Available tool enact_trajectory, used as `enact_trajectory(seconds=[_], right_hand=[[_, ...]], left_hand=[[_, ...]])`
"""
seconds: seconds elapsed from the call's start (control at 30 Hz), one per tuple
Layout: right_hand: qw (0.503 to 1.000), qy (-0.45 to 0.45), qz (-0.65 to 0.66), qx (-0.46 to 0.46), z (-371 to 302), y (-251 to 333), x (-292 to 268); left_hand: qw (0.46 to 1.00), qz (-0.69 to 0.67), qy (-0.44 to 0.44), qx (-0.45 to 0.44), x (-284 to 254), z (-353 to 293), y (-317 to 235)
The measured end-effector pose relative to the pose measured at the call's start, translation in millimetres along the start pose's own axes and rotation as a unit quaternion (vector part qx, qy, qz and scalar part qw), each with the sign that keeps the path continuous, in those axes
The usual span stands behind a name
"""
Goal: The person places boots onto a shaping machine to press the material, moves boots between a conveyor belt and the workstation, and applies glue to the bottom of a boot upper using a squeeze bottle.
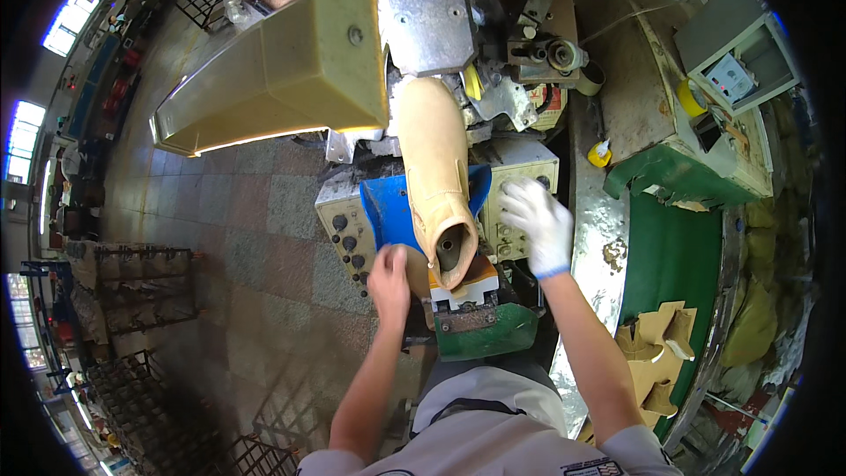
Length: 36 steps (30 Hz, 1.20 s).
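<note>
A tan boot upper (432, 145) sits toe away from me in the machine, its collar opening facing me with a dark last showing inside. A blue curved guard (388, 211) lies under and beside it. My left hand (390, 284), bare and blurred, is close to the left side of the boot's collar, by a flat brown piece (416, 271). Its fingers look bent, but I cannot make out whether they grip anything. To the right of the boot, my right hand (536, 219) wears a white glove. Its fingers reach out over the right control panel (522, 167), holding nothing visible.
A yellowed machine cover (282, 75) juts out at the upper left. Knobs line the left control panel (344, 229). On the right, a green-topped bench (665, 260) carries several tan boot pieces (656, 348). Dark metal racks (145, 286) stand on the floor at left.
</note>
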State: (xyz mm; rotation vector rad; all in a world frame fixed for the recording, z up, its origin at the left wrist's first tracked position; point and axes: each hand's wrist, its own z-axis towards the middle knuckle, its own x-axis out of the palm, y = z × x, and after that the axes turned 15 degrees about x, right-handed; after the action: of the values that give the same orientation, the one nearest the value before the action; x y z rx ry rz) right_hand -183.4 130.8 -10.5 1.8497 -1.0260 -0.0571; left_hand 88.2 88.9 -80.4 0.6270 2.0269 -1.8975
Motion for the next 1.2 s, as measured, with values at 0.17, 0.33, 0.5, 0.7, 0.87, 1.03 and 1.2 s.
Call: enact_trajectory(seconds=[0.17,0.33,0.5,0.7,0.87,1.03,1.2], right_hand=[[0.995,-0.054,0.087,0.008,-65,6,-95],[0.993,-0.110,0.033,0.015,-94,14,-94],[0.998,-0.069,0.003,0.010,-103,22,-106],[0.997,0.064,-0.021,0.031,-150,34,-89],[0.943,0.331,0.016,0.022,-179,28,-30],[0.867,0.293,0.346,0.208,-191,48,-86],[0.979,-0.058,0.166,0.100,-226,31,-345]], left_hand=[[0.988,-0.016,0.048,-0.146,71,-107,148],[0.987,-0.028,-0.001,-0.156,123,-107,200],[0.993,0.032,0.068,-0.094,49,-95,137],[0.977,0.010,0.199,-0.082,-165,-116,-94],[0.862,-0.396,0.309,0.067,-173,-111,-155],[0.938,-0.147,0.300,0.089,-82,-113,-151],[0.971,-0.003,-0.074,0.228,-75,-62,-147]])
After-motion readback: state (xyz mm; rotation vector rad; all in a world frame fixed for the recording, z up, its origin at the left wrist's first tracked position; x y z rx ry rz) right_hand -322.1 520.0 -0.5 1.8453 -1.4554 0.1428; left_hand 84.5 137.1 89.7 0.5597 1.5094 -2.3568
